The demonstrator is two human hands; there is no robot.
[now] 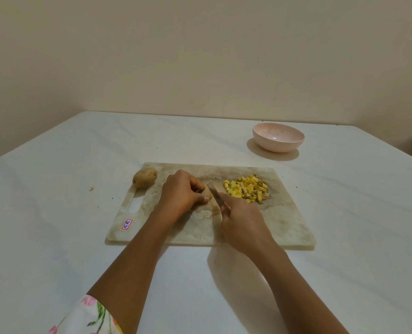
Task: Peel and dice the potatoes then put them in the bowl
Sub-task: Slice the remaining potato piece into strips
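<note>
Pinning potato (206,195) on cutting board (284,218): left hand (179,194) curled round it | right hand (244,224) grips knife (215,192), blade on potato | diced pile (247,189) at board's right | bowl (278,138) beyond, on tabletop (75,237)

Dim warm light, soft shadows, wide-angle bowing.

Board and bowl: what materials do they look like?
Cutting board: marble-patterned, matte, worn; stone or plastic, the cut-out handle slot suggests plastic. Bowl: pale pink, glossy highlight inside; likely melamine or ceramic, cannot tell which.
</note>
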